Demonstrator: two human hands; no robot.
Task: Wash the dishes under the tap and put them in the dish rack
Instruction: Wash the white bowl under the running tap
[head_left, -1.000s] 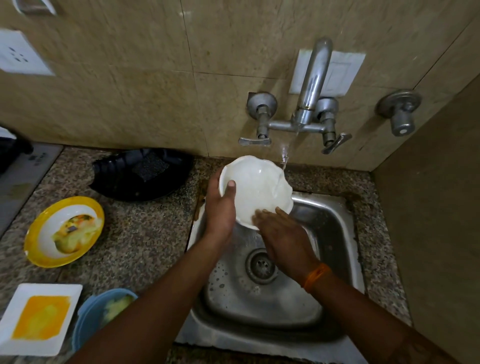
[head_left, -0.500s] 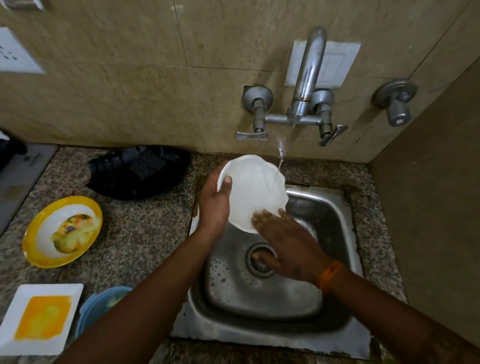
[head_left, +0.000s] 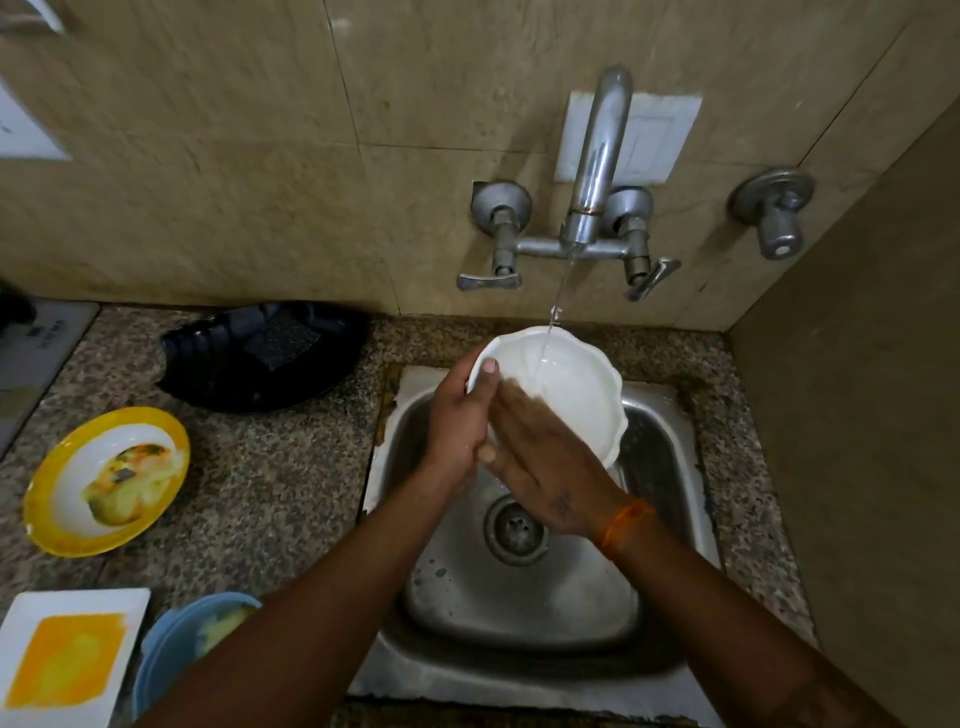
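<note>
While water runs, left hand (head_left: 454, 421) holds white plate (head_left: 576, 389).

Speckled granite counter (head_left: 270, 467) runs from seven o'clock round to four o'clock, meeting beige wall tiles (head_left: 234, 182) that fill the whole top half. A white wall plate (head_left: 670, 140) sits at one o'clock, and a separate round metal valve (head_left: 776, 218) at two o'clock. Another white plate (head_left: 26, 130) shows at ten o'clock, a grey slab (head_left: 36, 353) at nine. A dark scrub pad (head_left: 283, 340) lies near the wall foot, toward ten o'clock
</note>
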